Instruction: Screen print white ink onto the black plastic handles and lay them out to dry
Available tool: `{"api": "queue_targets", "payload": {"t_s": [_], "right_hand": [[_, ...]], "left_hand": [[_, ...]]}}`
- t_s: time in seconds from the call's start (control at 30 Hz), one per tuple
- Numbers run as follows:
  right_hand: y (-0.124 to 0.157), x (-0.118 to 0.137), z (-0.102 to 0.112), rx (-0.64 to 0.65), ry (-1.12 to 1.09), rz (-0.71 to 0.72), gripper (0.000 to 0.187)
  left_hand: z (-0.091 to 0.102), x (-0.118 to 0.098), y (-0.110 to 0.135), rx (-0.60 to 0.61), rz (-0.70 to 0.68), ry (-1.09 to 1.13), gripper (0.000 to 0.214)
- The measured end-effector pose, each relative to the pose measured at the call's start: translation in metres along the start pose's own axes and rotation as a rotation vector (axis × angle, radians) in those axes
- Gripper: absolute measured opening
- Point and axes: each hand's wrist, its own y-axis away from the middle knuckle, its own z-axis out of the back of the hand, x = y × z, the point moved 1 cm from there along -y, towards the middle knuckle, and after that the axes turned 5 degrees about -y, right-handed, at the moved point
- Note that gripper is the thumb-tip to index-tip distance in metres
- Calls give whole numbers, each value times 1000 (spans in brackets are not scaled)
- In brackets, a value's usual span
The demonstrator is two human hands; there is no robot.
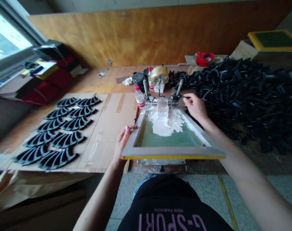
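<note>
A screen-printing frame (177, 152) with grey tape and a yellow front edge is tilted up in front of me. White ink (166, 126) covers the far part of its green mesh, and a clear block (162, 108) stands in the ink. My left hand (122, 141) is at the frame's left side, fingers closed and pointing inward; the fingertips are partly hidden at the frame's edge. Beyond the right side, my right hand (196, 107) is raised beside the black pile with its fingers curled in. Whatever either hand holds is not discernible.
Black curved, ribbed parts (68, 139) lie in two columns on cardboard (112, 117) at left. A heap of black parts (242, 93) fills the right. Behind the frame are a hinge clamp (174, 98), a red-capped bottle (139, 98) and a tape roll (159, 74). A red tape dispenser (204, 59) sits farther back.
</note>
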Motion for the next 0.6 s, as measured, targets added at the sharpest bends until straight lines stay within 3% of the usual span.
{"api": "queue_targets", "payload": {"t_s": [0.07, 0.17, 0.23, 0.3, 0.4, 0.47, 0.53, 0.6], "right_hand": [[17, -28, 2, -12, 6, -104, 42], [71, -40, -28, 276, 63, -67, 40], [109, -27, -55, 429, 165, 58, 35], [137, -5, -76, 477, 263, 90, 27], [162, 31, -89, 413, 255, -8, 22], [173, 49, -89, 390, 121, 73, 19], [178, 52, -81, 437, -51, 279, 13], [176, 29, -64, 465, -115, 401, 19]], "left_hand": [[-12, -26, -20, -31, -141, 110, 50], [-30, -46, -41, -30, -216, 235, 45], [-40, -39, -38, -80, -212, 306, 44], [-52, -16, -18, -64, -83, 312, 45], [-75, 35, 31, 224, 378, 209, 52], [-82, 66, 55, 337, 581, 225, 54], [-74, 88, 60, 288, 620, 235, 51], [-45, 105, 43, 173, 535, 72, 48]]}}
